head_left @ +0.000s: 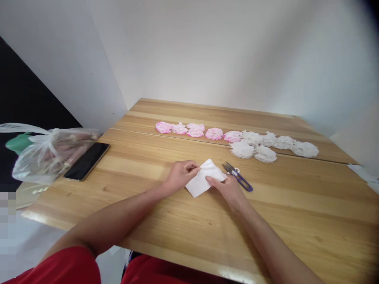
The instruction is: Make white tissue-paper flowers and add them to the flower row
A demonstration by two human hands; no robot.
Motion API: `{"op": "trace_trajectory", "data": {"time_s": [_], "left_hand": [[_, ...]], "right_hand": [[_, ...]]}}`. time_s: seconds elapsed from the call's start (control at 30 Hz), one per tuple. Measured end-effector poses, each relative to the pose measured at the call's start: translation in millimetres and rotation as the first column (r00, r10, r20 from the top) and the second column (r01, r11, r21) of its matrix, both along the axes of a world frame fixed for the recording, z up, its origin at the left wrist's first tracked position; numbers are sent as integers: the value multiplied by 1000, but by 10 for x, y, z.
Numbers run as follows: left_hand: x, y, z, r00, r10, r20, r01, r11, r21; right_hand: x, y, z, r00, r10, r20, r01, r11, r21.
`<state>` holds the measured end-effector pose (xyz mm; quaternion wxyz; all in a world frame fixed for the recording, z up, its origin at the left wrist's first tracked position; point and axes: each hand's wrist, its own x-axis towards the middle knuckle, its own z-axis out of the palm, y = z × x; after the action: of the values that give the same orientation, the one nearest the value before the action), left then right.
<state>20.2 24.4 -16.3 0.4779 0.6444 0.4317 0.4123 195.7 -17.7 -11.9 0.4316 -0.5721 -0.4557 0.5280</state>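
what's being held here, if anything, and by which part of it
A white piece of paper: the left grip pinches it at its upper left edge, and the right grip holds it by its right side.

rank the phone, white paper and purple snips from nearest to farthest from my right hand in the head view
1. White paper: held by the right hand
2. Purple snips: just beyond, to the right
3. Phone: far off to the left
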Motion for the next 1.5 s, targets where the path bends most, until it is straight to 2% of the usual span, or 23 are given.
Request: {"op": "trace_trajectory", "data": {"time_s": [0.23,0.4,0.63,0.83,0.93,1.23,1.33,1.5], "left_hand": [[-31,-43,44,991,-18,-133,34,992,121],[-38,-66,52,977,-61,-206,95,983,155],[-41,-63,58,969,-71,-238,116,977,181],[-60,-72,101,942,-65,-329,175,932,316],[-66,-79,108,942,-69,-329,187,921,342],[-38,-60,61,967,-81,-241,135,966,219],[-15,-48,70,987,-47,-154,68,989,131],[3,-39,66,996,-18,-83,22,998,57]], "right_hand": [[-31,-18,12,996,75,-56,-74,997,36],[-48,-9,7,998,34,-50,-33,999,32],[-48,7,-12,1000,20,-22,-19,999,51],[-29,11,-48,1000,8,17,-9,998,58],[-18,9,-61,1000,17,21,-18,998,55],[-14,14,-59,997,55,47,-59,995,85],[-22,24,-69,997,73,11,-73,997,40],[-31,28,-82,1000,9,-24,-9,1000,-20]]}}
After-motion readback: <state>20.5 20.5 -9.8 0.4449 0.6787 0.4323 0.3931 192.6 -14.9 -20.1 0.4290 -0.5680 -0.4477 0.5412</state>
